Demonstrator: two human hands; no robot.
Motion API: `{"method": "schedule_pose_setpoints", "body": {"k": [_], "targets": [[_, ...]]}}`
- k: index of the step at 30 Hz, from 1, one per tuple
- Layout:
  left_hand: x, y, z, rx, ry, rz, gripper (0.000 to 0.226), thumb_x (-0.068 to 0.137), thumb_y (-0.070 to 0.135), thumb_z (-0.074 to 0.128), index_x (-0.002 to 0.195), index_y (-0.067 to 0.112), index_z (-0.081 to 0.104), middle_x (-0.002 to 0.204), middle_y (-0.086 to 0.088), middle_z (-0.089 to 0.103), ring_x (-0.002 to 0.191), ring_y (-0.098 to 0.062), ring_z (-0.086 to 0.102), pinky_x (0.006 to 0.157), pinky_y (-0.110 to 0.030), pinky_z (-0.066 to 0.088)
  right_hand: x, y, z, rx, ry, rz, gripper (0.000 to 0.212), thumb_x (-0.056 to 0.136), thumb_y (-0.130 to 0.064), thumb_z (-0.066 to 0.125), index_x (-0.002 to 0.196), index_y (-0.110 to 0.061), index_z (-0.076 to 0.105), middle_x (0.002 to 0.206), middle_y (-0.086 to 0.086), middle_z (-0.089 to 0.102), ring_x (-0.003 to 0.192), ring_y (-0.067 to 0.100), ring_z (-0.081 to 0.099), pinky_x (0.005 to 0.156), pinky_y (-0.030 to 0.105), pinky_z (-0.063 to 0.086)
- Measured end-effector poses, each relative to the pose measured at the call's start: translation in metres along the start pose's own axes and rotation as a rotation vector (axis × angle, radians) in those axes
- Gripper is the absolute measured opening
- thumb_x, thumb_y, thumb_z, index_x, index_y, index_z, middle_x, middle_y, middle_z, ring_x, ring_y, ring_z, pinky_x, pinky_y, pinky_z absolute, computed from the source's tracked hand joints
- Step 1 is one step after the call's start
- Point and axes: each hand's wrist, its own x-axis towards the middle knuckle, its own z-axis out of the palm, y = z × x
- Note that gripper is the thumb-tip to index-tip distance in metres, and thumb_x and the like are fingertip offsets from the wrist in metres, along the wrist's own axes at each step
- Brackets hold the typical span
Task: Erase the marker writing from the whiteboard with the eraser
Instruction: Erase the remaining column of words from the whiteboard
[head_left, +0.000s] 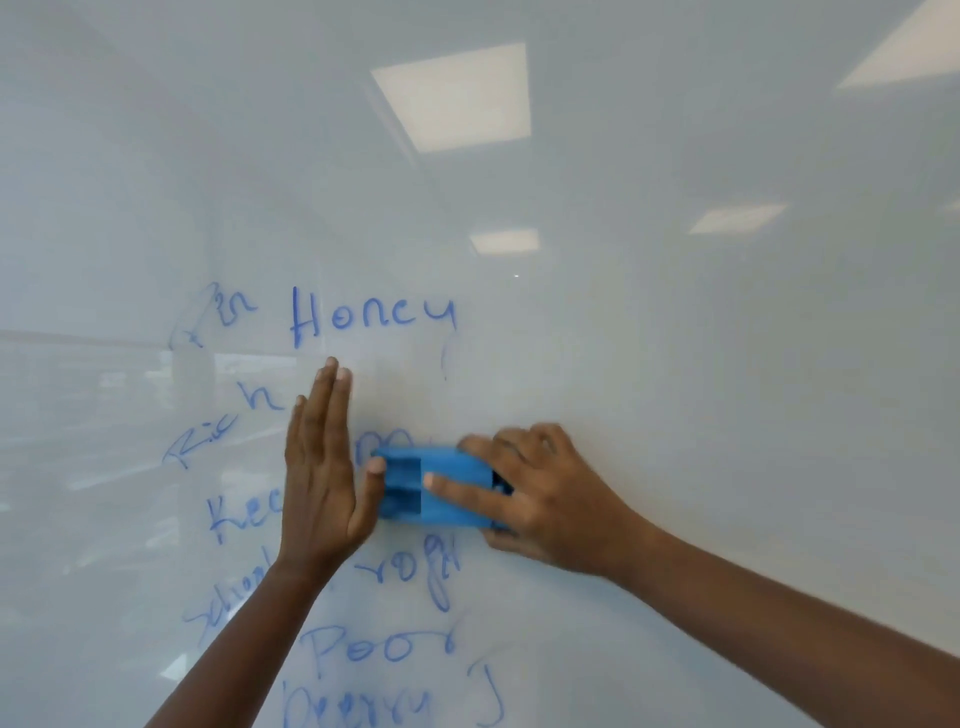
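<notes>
A glossy whiteboard (675, 364) fills the view. Blue marker writing (371, 317) runs down its left half in several lines, the top one reading "Honey". My right hand (540, 493) presses a blue eraser (436, 488) flat against the board in the middle of the writing, fingers wrapped over its top and right end. My left hand (322, 467) lies flat on the board just left of the eraser, fingers straight and pointing up, thumb touching the eraser's left end. The hands and eraser hide part of the words.
Ceiling lights (452, 96) reflect in the upper board. The board's right half carries no writing. A faint smudged mark (445, 358) sits right of and below the top word.
</notes>
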Motion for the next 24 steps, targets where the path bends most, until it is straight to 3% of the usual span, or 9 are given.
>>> {"method": "schedule_pose_setpoints", "body": {"k": [2,4,9,14,16,18,20,24], "targets": [[0.002,0.007,-0.003,0.056,-0.127,0.248,0.065,0.094,0.052,0.021,0.146,0.013,0.015,0.149,-0.015,0.021,0.142,-0.021,0.013,0.115,-0.042,0.012,-0.006,-0.003,0.006,0.032,-0.045,-0.042,0.059,0.065,-0.036,0.079,0.121,-0.03,0.062,0.112,0.006,0.067,0.086,0.023,0.063,0.071,0.032,0.048],[0.001,0.015,-0.001,0.091,-0.259,0.426,0.066,0.093,0.054,0.024,0.141,0.009,0.025,0.148,-0.014,0.03,0.139,-0.022,0.021,0.114,-0.038,0.015,-0.004,0.003,0.006,0.057,-0.05,-0.078,0.054,0.066,-0.036,0.078,0.118,-0.029,0.064,0.11,0.008,0.067,0.087,0.024,0.062,0.071,0.033,0.048],[-0.001,0.032,0.011,0.086,-0.25,0.471,0.066,0.093,0.057,0.027,0.129,0.002,0.034,0.135,-0.003,0.044,0.113,-0.019,0.044,0.098,-0.028,0.032,-0.001,0.018,-0.004,0.083,-0.091,-0.21,0.038,0.074,-0.031,0.072,0.111,-0.023,0.067,0.104,0.011,0.067,0.087,0.025,0.063,0.067,0.032,0.05],[0.01,0.024,0.011,0.215,-0.198,0.622,0.057,0.097,0.047,0.025,0.126,-0.001,0.035,0.12,-0.014,0.044,0.097,-0.024,0.046,0.078,-0.032,0.037,-0.001,0.044,-0.024,0.081,-0.104,-0.263,0.037,0.084,-0.037,0.06,0.114,-0.016,0.067,0.111,0.013,0.068,0.089,0.027,0.067,0.069,0.031,0.053],[0.035,0.018,0.007,0.265,-0.151,0.55,0.057,0.097,0.046,0.028,0.125,-0.002,0.04,0.114,-0.02,0.057,0.094,-0.028,0.047,0.077,-0.035,0.036,0.001,0.067,-0.036,0.052,-0.031,-0.157,0.043,0.093,-0.038,0.041,0.116,-0.012,0.065,0.116,0.017,0.065,0.095,0.03,0.066,0.076,0.034,0.052],[0.073,0.009,0.0,0.308,-0.091,0.383,0.061,0.089,0.045,0.043,0.127,-0.002,0.045,0.11,-0.025,0.062,0.091,-0.035,0.055,0.078,-0.037,0.034,0.003,0.099,-0.049,-0.022,0.067,0.029,0.044,0.092,-0.036,0.041,0.117,-0.007,0.064,0.119,0.022,0.062,0.103,0.036,0.063,0.083,0.044,0.052],[0.113,-0.001,-0.009,0.322,-0.045,0.212,0.064,0.083,0.038,0.054,0.135,0.003,0.042,0.116,-0.026,0.056,0.094,-0.041,0.054,0.081,-0.043,0.034,0.003,0.133,-0.063,-0.101,0.14,0.253,0.045,0.089,-0.033,0.043,0.119,-0.005,0.062,0.123,0.024,0.058,0.11,0.04,0.058,0.089,0.051,0.047],[0.155,-0.017,-0.013,0.297,0.001,-0.03,0.064,0.09,0.035,0.055,0.145,0.02,0.027,0.125,-0.022,0.045,0.106,-0.039,0.043,0.093,-0.045,0.031,-0.013,0.172,-0.075,-0.189,0.226,0.56,0.046,0.092,-0.033,0.036,0.127,-0.009,0.055,0.135,0.02,0.049,0.126,0.037,0.042,0.098,0.045,0.031]]}}
